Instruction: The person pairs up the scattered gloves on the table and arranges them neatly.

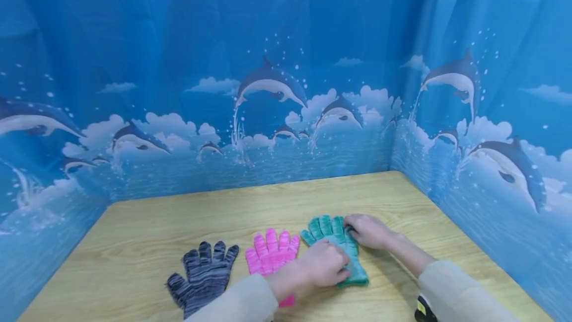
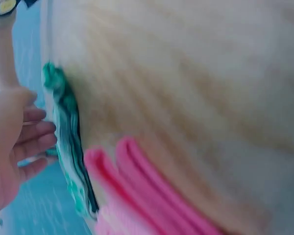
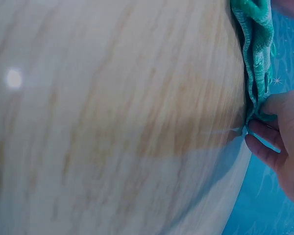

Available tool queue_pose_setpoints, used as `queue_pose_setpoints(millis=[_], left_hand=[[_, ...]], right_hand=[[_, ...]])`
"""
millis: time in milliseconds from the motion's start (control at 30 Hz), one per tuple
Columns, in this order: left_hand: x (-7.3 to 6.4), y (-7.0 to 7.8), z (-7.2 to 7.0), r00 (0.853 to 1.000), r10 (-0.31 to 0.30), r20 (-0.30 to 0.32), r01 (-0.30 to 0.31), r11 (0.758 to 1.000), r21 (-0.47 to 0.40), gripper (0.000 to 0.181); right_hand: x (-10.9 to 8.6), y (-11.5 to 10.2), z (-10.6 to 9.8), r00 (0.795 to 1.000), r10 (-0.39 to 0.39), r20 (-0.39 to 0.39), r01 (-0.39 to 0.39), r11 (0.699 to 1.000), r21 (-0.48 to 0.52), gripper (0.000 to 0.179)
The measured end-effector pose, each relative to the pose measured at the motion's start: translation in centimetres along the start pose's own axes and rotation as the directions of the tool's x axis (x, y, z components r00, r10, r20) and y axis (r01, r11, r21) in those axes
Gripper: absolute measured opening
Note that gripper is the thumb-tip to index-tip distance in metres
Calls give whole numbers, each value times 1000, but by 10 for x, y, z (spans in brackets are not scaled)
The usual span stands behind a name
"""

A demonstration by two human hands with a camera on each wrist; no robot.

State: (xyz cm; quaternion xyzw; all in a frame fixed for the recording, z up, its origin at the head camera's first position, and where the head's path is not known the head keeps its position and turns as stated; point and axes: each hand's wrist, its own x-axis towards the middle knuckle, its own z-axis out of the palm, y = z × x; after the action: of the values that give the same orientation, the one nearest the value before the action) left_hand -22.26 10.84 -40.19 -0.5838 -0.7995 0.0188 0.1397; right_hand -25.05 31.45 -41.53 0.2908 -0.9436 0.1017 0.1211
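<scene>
A green knitted glove (image 1: 341, 250) lies on the table with its fingers pointing away from me. My right hand (image 1: 368, 231) pinches one of its fingers at the right side; in the right wrist view, thumb and index finger (image 3: 268, 131) close on the green edge. My left hand (image 1: 323, 262) is over the glove's palm, its fingers loosely bent in the left wrist view; whether they touch the fabric I cannot tell. Left of it lies a pink glove (image 1: 272, 252), partly covered by my left forearm. A dark grey striped glove (image 1: 207, 275) lies farther left, its cuff partly hidden by the sleeve.
The wooden-topped table (image 1: 134, 227) has a rounded far corner at the right. Blue curtains (image 1: 178, 39) with printed dolphins hang along its back and sides. A black device (image 1: 423, 309) sits at the right wrist.
</scene>
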Motion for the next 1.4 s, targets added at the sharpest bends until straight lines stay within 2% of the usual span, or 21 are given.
queue_pose_setpoints(millis=[67, 133, 267, 333, 600, 733, 800, 1000, 1100, 1233, 1400], left_hand=[[0, -11, 2, 997, -70, -39, 71, 998, 4, 26], [0, -23, 4, 988, -149, -44, 149, 989, 12, 23], [1, -44, 5, 956, -294, -3, 294, 956, 21, 12], [2, -53, 5, 939, -345, 15, 345, 939, 20, 10], [8, -67, 11, 871, -482, 94, 482, 876, 29, 6], [14, -70, 14, 835, -528, 155, 534, 846, 3, 4], [17, -71, 16, 825, -539, 173, 549, 836, -14, 3], [24, -71, 17, 810, -561, 171, 575, 816, -49, 7], [26, -69, 18, 809, -567, 155, 579, 814, -41, 7], [27, -67, 24, 810, -574, 122, 581, 814, -30, 9], [30, -65, 29, 819, -572, 52, 574, 818, -39, 8]], right_hand=[[1, -1, 0, 999, 36, 14, -36, 999, 5, 10], [3, -2, -1, 996, 77, 32, -78, 997, 23, 9], [6, -3, -2, 989, 132, 74, -135, 990, 38, 11], [7, -3, -3, 989, 125, 84, -128, 991, 29, 11], [7, -3, -3, 987, 105, 125, -112, 992, 51, 16], [8, -3, -2, 983, 122, 138, -132, 989, 68, 17], [8, -2, -2, 980, 133, 147, -145, 987, 74, 16], [8, -2, -5, 980, 131, 152, -143, 987, 70, 15], [8, -3, -5, 980, 126, 155, -138, 988, 68, 14], [7, -4, -5, 983, 106, 150, -116, 991, 59, 12], [6, -3, -5, 987, 88, 136, -96, 994, 53, 10]])
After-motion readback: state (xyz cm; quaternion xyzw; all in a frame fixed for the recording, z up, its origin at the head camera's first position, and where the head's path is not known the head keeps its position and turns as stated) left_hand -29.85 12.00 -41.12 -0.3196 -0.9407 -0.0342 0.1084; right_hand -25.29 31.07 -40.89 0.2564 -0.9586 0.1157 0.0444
